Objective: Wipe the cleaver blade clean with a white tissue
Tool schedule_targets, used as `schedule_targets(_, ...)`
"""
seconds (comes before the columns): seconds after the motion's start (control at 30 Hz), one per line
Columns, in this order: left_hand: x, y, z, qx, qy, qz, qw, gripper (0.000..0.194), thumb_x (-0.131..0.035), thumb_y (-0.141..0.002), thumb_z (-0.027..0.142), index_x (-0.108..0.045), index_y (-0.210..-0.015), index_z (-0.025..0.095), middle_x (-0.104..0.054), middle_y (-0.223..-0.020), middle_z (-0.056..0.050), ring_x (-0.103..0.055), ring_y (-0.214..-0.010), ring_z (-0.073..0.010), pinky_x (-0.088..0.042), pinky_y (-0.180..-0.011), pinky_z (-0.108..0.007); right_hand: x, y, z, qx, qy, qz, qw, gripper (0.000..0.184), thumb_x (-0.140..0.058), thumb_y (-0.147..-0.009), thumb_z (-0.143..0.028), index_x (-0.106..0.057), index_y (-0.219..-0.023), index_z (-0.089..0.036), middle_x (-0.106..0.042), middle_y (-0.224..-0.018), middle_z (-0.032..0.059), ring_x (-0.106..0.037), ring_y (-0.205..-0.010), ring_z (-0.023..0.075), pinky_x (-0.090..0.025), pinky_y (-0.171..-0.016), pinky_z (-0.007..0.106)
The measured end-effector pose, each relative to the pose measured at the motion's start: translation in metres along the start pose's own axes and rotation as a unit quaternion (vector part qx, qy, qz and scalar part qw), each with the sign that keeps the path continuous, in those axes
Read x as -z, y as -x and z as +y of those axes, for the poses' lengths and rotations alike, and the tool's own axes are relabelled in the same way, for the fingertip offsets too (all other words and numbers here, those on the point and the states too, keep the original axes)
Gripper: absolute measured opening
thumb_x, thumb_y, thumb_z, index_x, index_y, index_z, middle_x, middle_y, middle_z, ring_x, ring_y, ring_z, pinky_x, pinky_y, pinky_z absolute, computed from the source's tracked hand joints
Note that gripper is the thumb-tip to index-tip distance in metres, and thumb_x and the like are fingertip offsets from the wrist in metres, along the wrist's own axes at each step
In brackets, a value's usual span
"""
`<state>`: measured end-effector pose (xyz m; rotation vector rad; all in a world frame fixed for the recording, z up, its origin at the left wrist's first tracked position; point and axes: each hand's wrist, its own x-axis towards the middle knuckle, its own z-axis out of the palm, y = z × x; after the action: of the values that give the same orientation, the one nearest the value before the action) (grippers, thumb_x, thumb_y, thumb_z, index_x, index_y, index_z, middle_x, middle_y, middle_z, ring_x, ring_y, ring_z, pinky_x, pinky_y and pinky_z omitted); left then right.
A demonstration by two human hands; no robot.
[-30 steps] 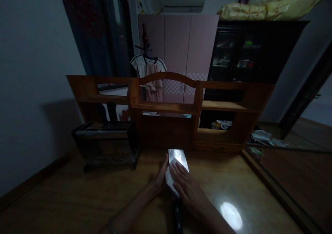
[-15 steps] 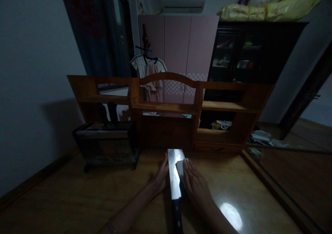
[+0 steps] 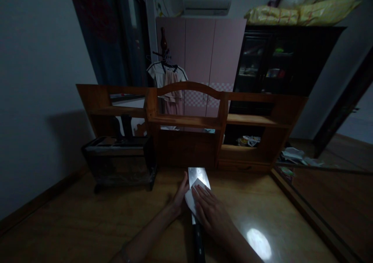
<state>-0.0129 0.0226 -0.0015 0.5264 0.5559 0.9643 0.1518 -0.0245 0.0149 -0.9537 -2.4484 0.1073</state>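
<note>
A kitchen knife (image 3: 198,173) with a broad, shiny blade and a black riveted handle points away from me, its handle toward the lower edge of the view. My left hand (image 3: 181,197) holds the blade from its left side, thumb along the edge and the other fingers hidden beneath. On top of the blade, my right hand (image 3: 211,208) presses a folded white cloth or paper wipe (image 3: 190,201) flat, covering the blade's middle. Nobody's hand is on the handle.
On the wooden table (image 3: 131,220), a dark knife block (image 3: 119,166) with black-handled tools stands at the left. A wooden shelf unit (image 3: 186,121) runs along the back. A bright light reflection (image 3: 258,243) shows at the lower right.
My right hand and the white wipe have slid left across the blade, from its right edge to over its middle. My left hand and the knife stay in place.
</note>
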Motion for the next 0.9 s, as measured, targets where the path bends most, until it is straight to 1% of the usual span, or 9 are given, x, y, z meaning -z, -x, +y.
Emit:
schedule_targets(0.13,-0.005,0.003,0.004,-0.018,0.023,-0.038,0.999,0.074,-0.035,-0.091,0.068,-0.058,-0.129,0.008,-0.068,-0.117,-0.016,-0.058,-0.118,-0.0296,-0.037,-0.107,-0.038,-0.015,0.006,0.022,-0.052,0.037,0.046,0.997,0.049,-0.033,-0.099,-0.021,-0.034,-0.148,-0.019,-0.037,-0.152,0.0065,-0.029,-0.142,0.0231,-0.032,-0.117,0.047)
schedule_targets(0.27,-0.014,0.007,0.005,-0.030,0.025,-0.041,0.998,0.073,-0.038,-0.091,0.066,-0.059,-0.128,0.007,-0.066,-0.121,-0.016,-0.055,-0.122,-0.0297,-0.033,-0.110,-0.037,-0.033,0.014,0.044,-0.102,0.074,0.107,0.986,0.049,-0.036,-0.098,-0.021,-0.036,-0.147,-0.014,-0.040,-0.149,0.0119,-0.032,-0.140,0.0269,-0.037,-0.114,0.049)
schedule_targets(0.33,-0.017,0.007,0.003,-0.028,0.016,-0.048,0.998,0.072,-0.039,-0.091,0.065,-0.061,-0.125,0.005,-0.066,-0.120,-0.016,-0.056,-0.121,-0.0299,-0.033,-0.110,-0.036,-0.035,0.015,0.047,-0.110,0.079,0.124,0.983,0.048,-0.036,-0.099,-0.021,-0.037,-0.146,-0.013,-0.041,-0.149,0.0133,-0.033,-0.140,0.0278,-0.037,-0.113,0.050)
schedule_targets(0.4,-0.016,0.006,0.001,-0.040,0.013,-0.056,0.998,0.068,-0.040,-0.092,0.062,-0.062,-0.124,0.006,-0.067,-0.119,-0.015,-0.057,-0.120,-0.0287,-0.034,-0.110,-0.035,-0.029,0.013,0.042,-0.100,0.059,0.129,0.985,0.049,-0.034,-0.099,-0.021,-0.033,-0.148,-0.015,-0.037,-0.151,0.0114,-0.030,-0.142,0.0263,-0.035,-0.114,0.050)
schedule_targets(0.5,-0.009,0.003,-0.002,-0.046,0.016,-0.041,0.998,0.063,-0.042,-0.093,0.058,-0.063,-0.121,0.006,-0.069,-0.114,-0.016,-0.061,-0.113,-0.0275,-0.038,-0.106,-0.035,-0.011,0.009,0.024,-0.065,-0.009,0.105,0.992,0.051,-0.028,-0.102,-0.021,-0.022,-0.152,-0.021,-0.027,-0.156,0.0046,-0.025,-0.144,0.0207,-0.032,-0.117,0.044)
schedule_targets(0.6,0.000,0.000,-0.005,-0.011,0.016,-0.008,1.000,0.068,-0.047,-0.089,0.063,-0.066,-0.111,0.002,-0.072,-0.099,-0.019,-0.066,-0.103,-0.0295,-0.045,-0.099,-0.036,0.005,0.005,0.002,-0.008,-0.047,0.023,0.999,0.052,-0.030,-0.102,-0.025,-0.015,-0.153,-0.025,-0.024,-0.157,0.0004,-0.021,-0.145,0.0190,-0.027,-0.119,0.043)
schedule_targets(0.7,0.002,0.001,-0.005,-0.016,0.019,0.007,1.000,0.067,-0.049,-0.088,0.063,-0.067,-0.106,0.002,-0.073,-0.088,-0.018,-0.068,-0.097,-0.0295,-0.048,-0.093,-0.036,0.011,0.001,-0.008,0.032,-0.042,-0.043,0.998,0.054,-0.032,-0.103,-0.027,-0.011,-0.153,-0.028,-0.022,-0.157,-0.0026,-0.017,-0.146,0.0188,-0.023,-0.120,0.044)
schedule_targets(0.77,0.001,0.002,-0.003,-0.031,0.025,0.003,0.999,0.064,-0.048,-0.089,0.061,-0.067,-0.106,0.002,-0.073,-0.087,-0.017,-0.069,-0.095,-0.0286,-0.048,-0.093,-0.035,0.009,-0.001,-0.008,0.031,-0.028,-0.050,0.998,0.054,-0.032,-0.103,-0.028,-0.011,-0.153,-0.028,-0.021,-0.158,-0.0027,-0.015,-0.146,0.0196,-0.022,-0.120,0.046)
schedule_targets(0.9,0.002,-0.002,-0.003,-0.051,0.045,0.014,0.998,0.064,-0.045,-0.091,0.061,-0.066,-0.111,0.003,-0.073,-0.093,-0.017,-0.068,-0.097,-0.0285,-0.046,-0.097,-0.036,-0.001,-0.001,0.004,-0.004,0.003,-0.029,1.000,0.054,-0.031,-0.103,-0.030,-0.013,-0.153,-0.027,-0.022,-0.157,-0.0012,-0.014,-0.146,0.0209,-0.023,-0.119,0.047)
